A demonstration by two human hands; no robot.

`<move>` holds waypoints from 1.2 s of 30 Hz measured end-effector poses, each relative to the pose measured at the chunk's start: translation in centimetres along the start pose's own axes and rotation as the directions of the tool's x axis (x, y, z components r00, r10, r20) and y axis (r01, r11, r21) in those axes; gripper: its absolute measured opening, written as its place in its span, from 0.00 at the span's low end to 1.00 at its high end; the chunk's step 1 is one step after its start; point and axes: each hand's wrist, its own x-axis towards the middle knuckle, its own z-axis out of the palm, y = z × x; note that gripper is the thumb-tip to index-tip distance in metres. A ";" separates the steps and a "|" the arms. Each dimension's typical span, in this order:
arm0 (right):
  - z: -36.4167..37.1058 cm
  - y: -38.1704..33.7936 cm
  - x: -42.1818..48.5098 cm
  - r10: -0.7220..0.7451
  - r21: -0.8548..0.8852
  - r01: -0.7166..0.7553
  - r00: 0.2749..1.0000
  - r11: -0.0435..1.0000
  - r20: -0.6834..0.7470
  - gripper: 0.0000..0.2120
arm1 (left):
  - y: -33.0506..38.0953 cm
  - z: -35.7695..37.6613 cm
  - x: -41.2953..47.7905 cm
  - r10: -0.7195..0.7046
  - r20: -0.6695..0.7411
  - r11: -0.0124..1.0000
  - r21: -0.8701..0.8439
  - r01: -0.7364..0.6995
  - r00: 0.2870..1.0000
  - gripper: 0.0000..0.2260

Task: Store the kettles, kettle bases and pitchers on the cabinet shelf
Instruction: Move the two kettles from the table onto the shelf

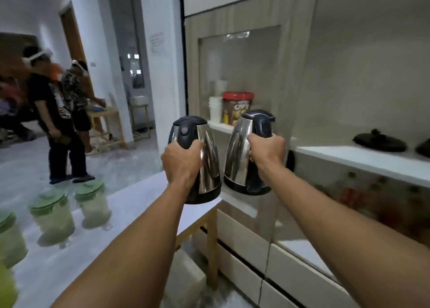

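Observation:
My left hand [180,160] grips the black handle of a steel kettle [208,165], held in the air over the far end of the white table [144,198]. My right hand [267,150] grips the handle of a second steel kettle [239,154], held beside the first, in front of the cabinet shelf [363,160]. Both kettles are upright and close together without touching. Two black kettle bases [379,141] lie on the shelf at the right. Three green-lidded pitchers [93,203] stand on the table at the left.
A red-lidded snack tub [237,107] and stacked white cups [215,108] stand in the shelf's back left corner. White drawers [244,238] sit below the shelf. Two people [58,121] stand on the floor at the left by a wooden stand.

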 end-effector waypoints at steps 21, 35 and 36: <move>-29.6 -6.6 15.4 -0.292 -0.296 0.120 0.701 0.948 -0.651 0.07 | 20.3 29.7 -8.1 0.290 0.438 0.921 -0.371 -0.122 0.851 0.13; -41.3 -1.1 34.5 -0.211 -0.311 -0.021 0.691 0.950 -0.691 0.10 | 22.8 53.5 -10.3 0.265 0.510 0.926 -0.370 -0.070 0.819 0.13; -41.6 -0.5 35.4 -0.189 -0.293 -0.033 0.691 0.956 -0.697 0.13 | 22.6 54.5 -10.5 0.260 0.522 0.929 -0.365 -0.062 0.812 0.12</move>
